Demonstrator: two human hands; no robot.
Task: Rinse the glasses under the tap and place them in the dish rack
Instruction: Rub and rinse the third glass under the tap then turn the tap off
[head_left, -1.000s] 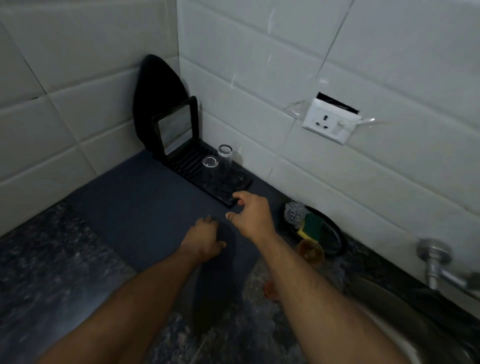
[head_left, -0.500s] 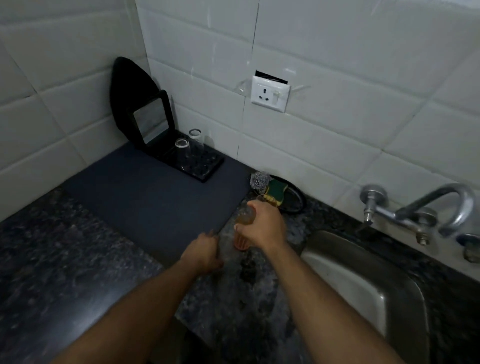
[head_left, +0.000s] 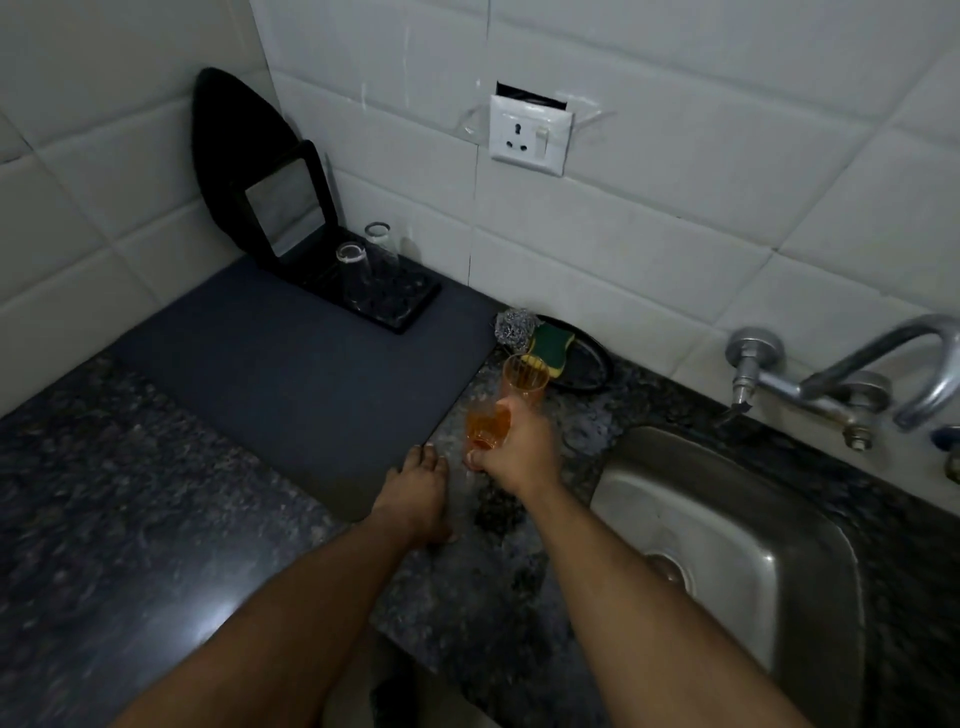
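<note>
My right hand (head_left: 517, 449) grips a small orange glass (head_left: 484, 427) on the wet granite counter, just left of the sink (head_left: 727, 525). A second orange glass (head_left: 524, 378) stands upright right behind it, close to my fingertips. My left hand (head_left: 415, 493) rests on the counter at the corner of the dark mat (head_left: 311, 369) and holds nothing that I can make out. The black dish rack (head_left: 402, 314) sits at the back of the mat, with two clear glasses (head_left: 354, 273) upside down in it. The tap (head_left: 883, 374) juts from the wall over the sink; no water is visible.
A black dish (head_left: 589, 366) holding a green-yellow sponge (head_left: 551, 344) and a steel scrubber (head_left: 511, 326) lies behind the orange glasses. A wall socket (head_left: 530, 135) is above. A black board with a mirror (head_left: 283, 205) leans in the corner.
The view has swung right from the rack toward the sink. My right hand came back from the rack and closed round an orange glass. My left hand moved to the mat's corner.
</note>
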